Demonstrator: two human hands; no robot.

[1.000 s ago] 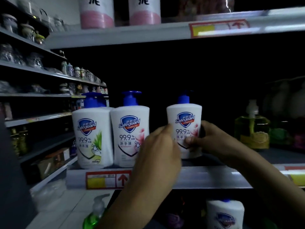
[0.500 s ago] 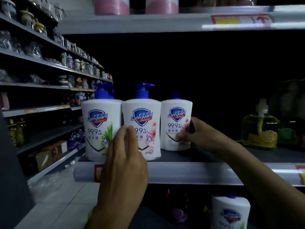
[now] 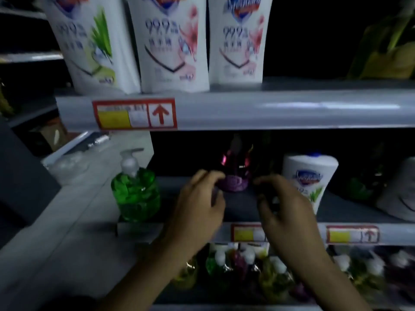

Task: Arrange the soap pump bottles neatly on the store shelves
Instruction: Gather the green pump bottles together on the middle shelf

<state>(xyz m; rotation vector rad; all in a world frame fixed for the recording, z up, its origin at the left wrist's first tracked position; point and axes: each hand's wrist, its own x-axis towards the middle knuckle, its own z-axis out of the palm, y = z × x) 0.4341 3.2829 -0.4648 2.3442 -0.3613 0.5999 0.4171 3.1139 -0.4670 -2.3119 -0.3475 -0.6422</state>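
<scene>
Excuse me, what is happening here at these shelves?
A person is tidying soap bottles. Three white bottles stand in a row on the upper shelf. At the lower shelf, the left hand and right hand are on either side of a purple bottle set back; blur hides whether they touch it. A green bottle stands at the left, a fourth white bottle at the right.

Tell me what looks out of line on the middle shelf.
The purple bottle sits well back in the dark, while the green bottle stands at the front edge: no even row. Nothing looks spilled.
</scene>
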